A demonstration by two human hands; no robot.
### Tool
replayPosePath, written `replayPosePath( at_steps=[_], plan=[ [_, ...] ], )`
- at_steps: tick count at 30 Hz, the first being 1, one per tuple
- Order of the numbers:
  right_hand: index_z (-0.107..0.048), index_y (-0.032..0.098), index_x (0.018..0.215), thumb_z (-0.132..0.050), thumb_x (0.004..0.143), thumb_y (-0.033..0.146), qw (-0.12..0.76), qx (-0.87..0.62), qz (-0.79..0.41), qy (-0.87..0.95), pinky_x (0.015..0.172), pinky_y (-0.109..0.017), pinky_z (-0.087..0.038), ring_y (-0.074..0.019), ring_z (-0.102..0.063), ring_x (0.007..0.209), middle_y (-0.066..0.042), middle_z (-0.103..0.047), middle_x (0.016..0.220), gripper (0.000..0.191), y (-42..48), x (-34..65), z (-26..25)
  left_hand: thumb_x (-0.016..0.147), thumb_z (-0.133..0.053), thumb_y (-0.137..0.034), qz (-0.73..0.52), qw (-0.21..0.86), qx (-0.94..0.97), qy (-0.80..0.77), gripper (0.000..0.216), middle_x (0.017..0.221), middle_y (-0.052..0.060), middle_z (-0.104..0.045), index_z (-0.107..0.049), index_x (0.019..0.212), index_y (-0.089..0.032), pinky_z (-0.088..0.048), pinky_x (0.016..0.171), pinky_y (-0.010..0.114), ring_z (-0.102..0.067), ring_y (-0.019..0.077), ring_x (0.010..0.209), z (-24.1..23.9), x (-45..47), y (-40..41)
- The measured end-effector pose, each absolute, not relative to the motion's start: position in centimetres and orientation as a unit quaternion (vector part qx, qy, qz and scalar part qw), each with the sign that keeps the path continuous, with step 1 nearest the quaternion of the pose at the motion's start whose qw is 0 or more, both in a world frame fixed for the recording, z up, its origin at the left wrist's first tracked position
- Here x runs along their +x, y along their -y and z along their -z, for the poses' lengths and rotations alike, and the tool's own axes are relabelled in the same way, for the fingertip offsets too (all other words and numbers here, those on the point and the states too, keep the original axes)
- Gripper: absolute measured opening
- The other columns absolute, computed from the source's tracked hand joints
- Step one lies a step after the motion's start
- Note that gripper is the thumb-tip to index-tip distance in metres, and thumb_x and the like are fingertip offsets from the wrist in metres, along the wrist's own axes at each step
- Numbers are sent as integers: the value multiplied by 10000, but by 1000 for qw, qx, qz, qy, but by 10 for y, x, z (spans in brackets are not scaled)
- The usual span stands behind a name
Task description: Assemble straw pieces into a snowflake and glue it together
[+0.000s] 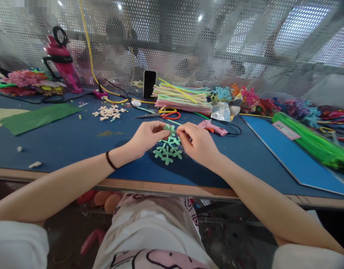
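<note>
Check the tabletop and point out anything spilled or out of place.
A yellowish-brown patch, perhaps dust or a stain, breaks the plain blue tabletop left of the left hand. Two small whitish scraps lie loose farther left, toward the front edge, apart from the white pieces.

Over the blue desk (76, 157), the left hand (148, 139) pinches the top of a mint-green snowflake shape (167, 151), with the right hand (198, 145) at its other side. Beyond lie scissors (174, 115), a pink glue gun (215, 127) and a bundle of pastel stems (183, 99), beside an upright phone (149, 84). A white branched piece (109, 112) lies to the left.
</note>
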State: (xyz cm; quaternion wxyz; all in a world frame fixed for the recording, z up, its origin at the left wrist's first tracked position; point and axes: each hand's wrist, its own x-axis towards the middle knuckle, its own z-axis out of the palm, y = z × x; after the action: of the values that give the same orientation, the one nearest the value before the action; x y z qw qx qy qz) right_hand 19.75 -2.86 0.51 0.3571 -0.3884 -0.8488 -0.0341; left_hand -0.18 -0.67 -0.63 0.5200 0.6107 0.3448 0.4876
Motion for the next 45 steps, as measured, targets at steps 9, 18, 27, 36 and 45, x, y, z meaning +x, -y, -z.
replayPosePath(
  at_steps=[9,18,27,36,45],
  plan=[
    [-602,186,877,-497,972,243,393,-398,-59,827,613,-289,-393,-158,-544,702,-58,-640,831,153,31,195,-10,717,-798,-333,-458,461,664,-370,210,680,19,-698,-720,761,-144,-480,665,270,-619,137,657,5,-7,9],
    [-624,199,834,-668,888,491,403,-443,-399,695,398,-249,-322,-102,-425,393,51,-500,487,300,30,192,-15,657,-918,-387,-458,665,535,-250,341,795,15,-716,-739,820,-146,-548,784,283,-653,106,698,3,-8,9],
    [-712,163,853,-833,732,531,402,-410,-511,640,387,-221,-336,-78,-445,430,38,-559,542,406,31,192,-18,704,-904,-349,-407,689,563,-204,289,769,-3,-687,-715,817,-162,-523,684,222,-647,85,663,4,-14,6],
    [-728,156,810,-912,626,472,388,-357,-557,641,459,-235,-400,-84,-494,502,22,-619,619,409,35,192,-22,710,-899,-388,-360,709,577,-187,299,738,-4,-675,-709,836,-194,-508,632,234,-614,90,617,5,-15,10],
    [-699,173,781,-872,663,522,461,-377,-489,637,545,-259,-398,-96,-482,572,3,-617,669,407,37,188,-22,804,-799,-447,-399,689,554,-245,377,820,-4,-684,-646,1079,-240,-524,662,255,-606,98,626,6,-5,11]
  ],
)
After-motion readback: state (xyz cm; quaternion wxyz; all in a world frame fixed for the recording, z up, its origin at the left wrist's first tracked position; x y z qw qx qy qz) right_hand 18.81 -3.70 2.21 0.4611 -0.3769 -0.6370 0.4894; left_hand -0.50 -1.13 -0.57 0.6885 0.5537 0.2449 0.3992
